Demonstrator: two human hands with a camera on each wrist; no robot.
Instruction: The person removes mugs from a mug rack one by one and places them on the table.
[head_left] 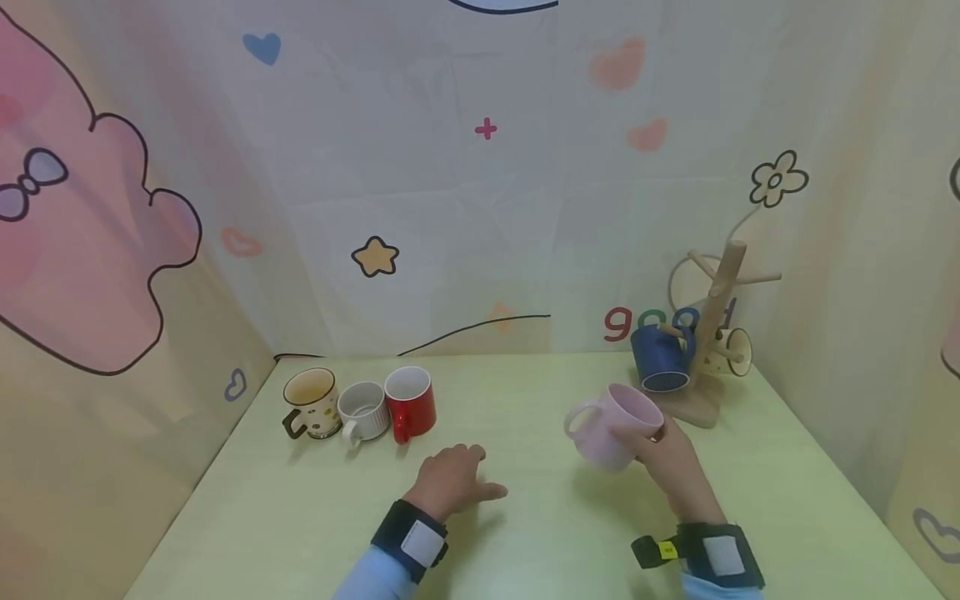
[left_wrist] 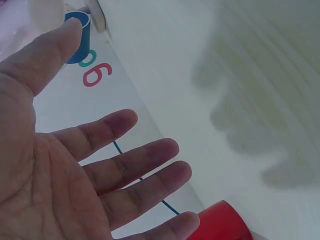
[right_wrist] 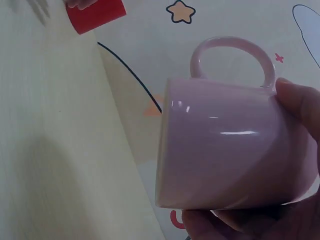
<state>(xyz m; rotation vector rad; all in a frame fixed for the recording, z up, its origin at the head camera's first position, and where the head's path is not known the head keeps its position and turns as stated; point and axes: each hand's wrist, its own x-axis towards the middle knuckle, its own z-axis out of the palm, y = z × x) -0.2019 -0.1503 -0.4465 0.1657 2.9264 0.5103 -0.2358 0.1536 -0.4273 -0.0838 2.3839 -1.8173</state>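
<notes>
**Pink mug [head_left: 606,419] clamped in the right grip [head_left: 663,458], with handle [head_left: 569,422] left free**

Head view: held tilted above the tabletop [head_left: 517,392], near the wooden mug tree [head_left: 718,300]. Gripped round the body rather than by the handle, presumably to keep that loop unobstructed. Hard to tell mouth from base here. On the mug tree, a blue mug [head_left: 660,360], apparently hung by its handle over a peg [head_left: 670,331], perhaps to save standing room; beside it, a cream mug [head_left: 722,343], with too little showing to judge the manner of hanging. Over to the left, standing upright in a close row: a dotted cream mug [head_left: 321,410], a ribbed white mug [head_left: 369,419] and a red mug [head_left: 422,410], all with handles turned toward the person, likely for easy reach. Between that row and the pink mug, the left grip [head_left: 450,481], apart from both.

Left wrist view: spread wide, with fingers [left_wrist: 140,162] nearly straight, thumb [left_wrist: 55,47] well apart and nothing held; seemingly idle.

Right wrist view: clamped on the pink mug from opposite sides, thumb against fingers, probably for a steady hold on smooth glaze. Cannot tell whether touching the handle's end.
</notes>
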